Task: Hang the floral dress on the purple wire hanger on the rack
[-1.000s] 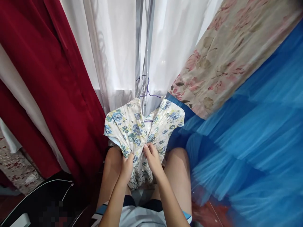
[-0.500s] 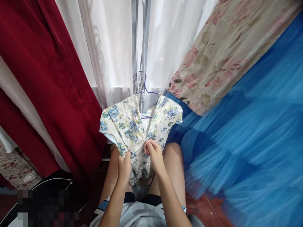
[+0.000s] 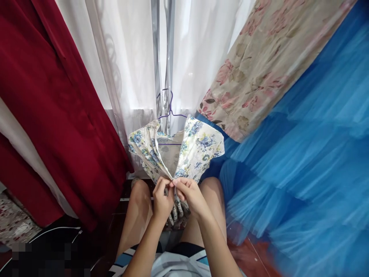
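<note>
Left hand (image 3: 163, 198): thumb and curled fingers pinch the front edge at the foot of the neckline; the grip leaves no gap that shows, though the knuckles hide exactly how much cloth lies in it.
Right hand (image 3: 192, 194): thumb and forefinger press together on the same spot, tips meeting those of the left; the two holds are so close that one could dislodge the other's cloth if either slides.
Floral garment (image 3: 201, 142): it hangs before the person, its bodice above the hands and its gathered lower part between the legs (image 3: 211, 198); the front edges converge at the fingertips; a hard sideways tug there could strain the thin fabric or pull the edges out of line.
Purple hanger (image 3: 171, 112): its arms run into the shoulders and its lower bar crosses the neck gap; with so wide a neckline, a downward pull could slip a shoulder off; whether the hook is caught on the silver rods (image 3: 163, 57) I cannot tell, so a jerk might also free it.
Blue tulle (image 3: 288, 173): it bulges just beside the garment's sleeve at the person's right; loose layers could snag if the elbow swings wide.
Red drape (image 3: 66, 127): it hangs at the left, apart from both hands.
</note>
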Demonstrator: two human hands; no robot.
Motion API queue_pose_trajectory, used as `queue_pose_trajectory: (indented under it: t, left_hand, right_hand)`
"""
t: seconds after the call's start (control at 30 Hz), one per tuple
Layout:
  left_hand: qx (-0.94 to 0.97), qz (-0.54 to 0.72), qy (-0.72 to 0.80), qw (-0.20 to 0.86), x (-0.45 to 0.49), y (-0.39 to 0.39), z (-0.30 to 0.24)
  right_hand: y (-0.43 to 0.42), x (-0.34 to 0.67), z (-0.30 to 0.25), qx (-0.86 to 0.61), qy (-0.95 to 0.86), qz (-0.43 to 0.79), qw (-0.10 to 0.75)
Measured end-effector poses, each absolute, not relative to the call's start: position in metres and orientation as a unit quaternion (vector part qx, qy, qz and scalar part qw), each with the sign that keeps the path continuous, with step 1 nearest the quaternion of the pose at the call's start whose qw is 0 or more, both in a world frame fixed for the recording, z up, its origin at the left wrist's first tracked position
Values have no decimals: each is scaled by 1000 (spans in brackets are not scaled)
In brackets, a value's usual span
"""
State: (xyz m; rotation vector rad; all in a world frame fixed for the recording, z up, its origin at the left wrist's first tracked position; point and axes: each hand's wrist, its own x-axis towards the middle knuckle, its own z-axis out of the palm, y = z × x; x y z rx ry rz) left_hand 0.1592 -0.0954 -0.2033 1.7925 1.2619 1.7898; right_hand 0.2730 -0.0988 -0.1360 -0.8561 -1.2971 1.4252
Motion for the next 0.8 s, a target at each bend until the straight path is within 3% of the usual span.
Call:
queue_pose_trajectory:
  t: [0.17, 0.37, 0.53, 0.67, 0.8]
  left_hand:
    - [669, 562, 436, 213, 152, -102, -193]
    - [701, 481, 470, 239, 157, -116, -192]
    - [682, 497, 473, 254, 146, -109, -194]
    - [645, 597, 436, 196, 129, -80, -133]
    - [714, 589, 371, 76, 115, -35, -48]
  right_hand:
    - [-46, 272, -80, -359, -554, 518, 544]
    - [14, 264, -3, -297, -538, 516, 596]
    - [7, 265, -1, -289, -565, 517, 574]
    - [-7, 266, -13, -306, -589, 500, 556]
    - [-16, 272, -6, -303, -632, 464, 542]
